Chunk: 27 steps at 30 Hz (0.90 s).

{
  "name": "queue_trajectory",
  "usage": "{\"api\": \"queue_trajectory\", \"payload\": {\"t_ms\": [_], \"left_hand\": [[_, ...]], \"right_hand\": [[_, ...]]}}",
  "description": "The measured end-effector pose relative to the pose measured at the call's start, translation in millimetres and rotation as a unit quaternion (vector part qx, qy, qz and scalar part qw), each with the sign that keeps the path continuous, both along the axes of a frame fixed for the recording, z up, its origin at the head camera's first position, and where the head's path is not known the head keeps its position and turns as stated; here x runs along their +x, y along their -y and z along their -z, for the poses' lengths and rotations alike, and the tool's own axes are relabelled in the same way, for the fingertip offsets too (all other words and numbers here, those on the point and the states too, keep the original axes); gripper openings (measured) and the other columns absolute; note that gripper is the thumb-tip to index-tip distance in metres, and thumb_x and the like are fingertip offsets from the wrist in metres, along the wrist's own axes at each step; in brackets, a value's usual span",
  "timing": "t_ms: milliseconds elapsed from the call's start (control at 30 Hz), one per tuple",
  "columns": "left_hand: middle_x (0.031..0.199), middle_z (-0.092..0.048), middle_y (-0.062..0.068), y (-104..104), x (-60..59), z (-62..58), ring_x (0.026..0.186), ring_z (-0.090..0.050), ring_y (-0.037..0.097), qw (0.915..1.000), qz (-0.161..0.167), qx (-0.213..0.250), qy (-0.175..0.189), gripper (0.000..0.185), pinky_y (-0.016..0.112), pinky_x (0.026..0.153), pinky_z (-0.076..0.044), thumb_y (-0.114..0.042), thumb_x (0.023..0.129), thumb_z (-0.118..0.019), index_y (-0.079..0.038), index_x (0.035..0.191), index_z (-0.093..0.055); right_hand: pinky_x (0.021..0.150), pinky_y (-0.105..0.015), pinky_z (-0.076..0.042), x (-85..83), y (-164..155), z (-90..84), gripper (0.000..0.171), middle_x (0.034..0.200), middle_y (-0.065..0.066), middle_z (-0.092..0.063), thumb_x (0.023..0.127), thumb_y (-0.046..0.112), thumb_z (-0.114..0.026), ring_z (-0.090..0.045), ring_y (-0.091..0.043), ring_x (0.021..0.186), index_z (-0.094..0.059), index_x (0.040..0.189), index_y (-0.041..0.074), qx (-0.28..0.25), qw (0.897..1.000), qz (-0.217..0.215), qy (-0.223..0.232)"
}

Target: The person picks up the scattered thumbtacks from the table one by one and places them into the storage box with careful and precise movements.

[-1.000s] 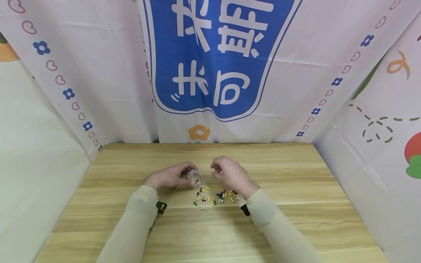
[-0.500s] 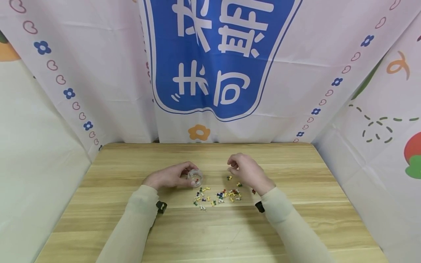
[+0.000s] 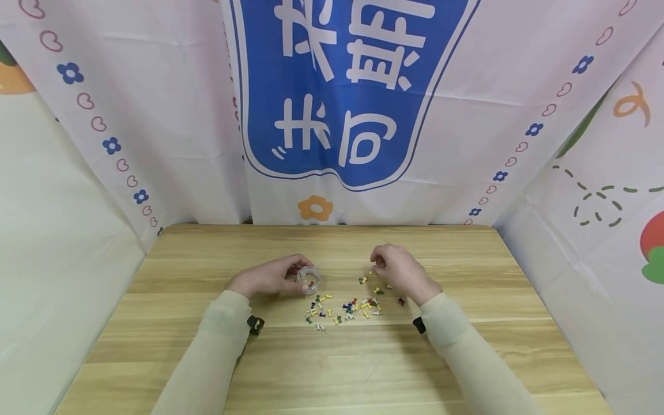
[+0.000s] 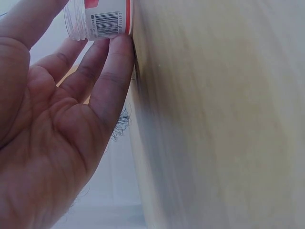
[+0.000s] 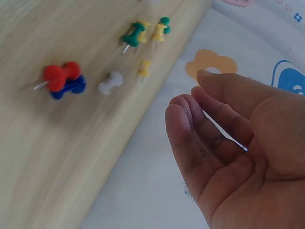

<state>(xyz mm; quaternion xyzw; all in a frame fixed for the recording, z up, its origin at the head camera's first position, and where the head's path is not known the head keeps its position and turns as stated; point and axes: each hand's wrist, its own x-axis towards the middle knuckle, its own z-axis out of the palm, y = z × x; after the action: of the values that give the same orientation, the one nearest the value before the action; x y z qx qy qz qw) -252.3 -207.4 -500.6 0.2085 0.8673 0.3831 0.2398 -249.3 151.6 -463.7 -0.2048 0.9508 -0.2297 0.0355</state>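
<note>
My left hand (image 3: 272, 276) grips a small clear jar (image 3: 315, 271) from its left side, thumb in front and fingers behind. Inside the jar lies something small and red. A barcode label (image 4: 108, 23) and a threaded rim show on it in the left wrist view. To the right, my right hand (image 3: 403, 272) hovers low over the table, fingers loosely bent and nothing between them. Near it lie a red push pin (image 5: 55, 78) over a blue push pin (image 5: 69, 89), a white push pin (image 5: 110, 83), a yellow push pin (image 5: 144, 68) and a green push pin (image 5: 134, 34).
Several mixed-colour push pins (image 3: 349, 308) are scattered on the wooden table (image 3: 311, 369) in front of the hands, points exposed. A printed cloth (image 3: 207, 115) hangs along the table's back edge, and more cloth stands at both sides.
My right hand has moved right, away from the jar, and push pins it had covered now show beside and below it. The left hand and jar stay in place.
</note>
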Motion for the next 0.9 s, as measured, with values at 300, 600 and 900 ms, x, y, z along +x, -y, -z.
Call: {"api": "queue_trajectory", "payload": {"t_ms": [300, 600, 900], "left_hand": [[0.154, -0.069, 0.011, 0.5, -0.8, 1.9, 0.148, -0.062, 0.035, 1.0000, -0.003, 0.003, 0.004, 0.055, 0.064, 0.132, -0.049, -0.033, 0.110, -0.086, -0.017, 0.157, -0.063], [0.153, -0.069, 0.011, 0.9, -0.3, 1.3, 0.148, -0.062, 0.034, 1.0000, 0.000, 0.005, 0.006, 0.055, 0.064, 0.132, -0.049, -0.033, 0.110, -0.087, -0.017, 0.157, -0.063], [0.153, -0.070, 0.011, 1.0, -0.6, 2.0, 0.147, -0.063, 0.034, 1.0000, 0.000, 0.008, 0.005, 0.054, 0.064, 0.132, -0.050, -0.033, 0.110, -0.086, -0.017, 0.156, -0.063]], "right_hand": [[0.095, -0.042, -0.070, -9.4, -3.2, 10.6, 0.016, 0.112, -0.012, -0.084, 0.107, 0.004, -0.083, -0.077, -0.022, 0.100, -0.084, 0.122, -0.001, 0.032, 0.999, 0.002, 0.008], [0.096, -0.044, -0.069, -14.8, 1.7, 19.1, 0.015, 0.116, -0.013, -0.083, 0.107, 0.002, -0.080, -0.076, -0.022, 0.101, -0.083, 0.121, 0.001, 0.083, 0.996, -0.019, 0.020], [0.082, -0.045, -0.068, -23.0, 4.4, 31.6, 0.007, 0.102, -0.012, -0.080, 0.101, 0.004, -0.086, -0.074, -0.023, 0.089, -0.080, 0.103, 0.004, 0.129, 0.990, -0.045, -0.023]]}}
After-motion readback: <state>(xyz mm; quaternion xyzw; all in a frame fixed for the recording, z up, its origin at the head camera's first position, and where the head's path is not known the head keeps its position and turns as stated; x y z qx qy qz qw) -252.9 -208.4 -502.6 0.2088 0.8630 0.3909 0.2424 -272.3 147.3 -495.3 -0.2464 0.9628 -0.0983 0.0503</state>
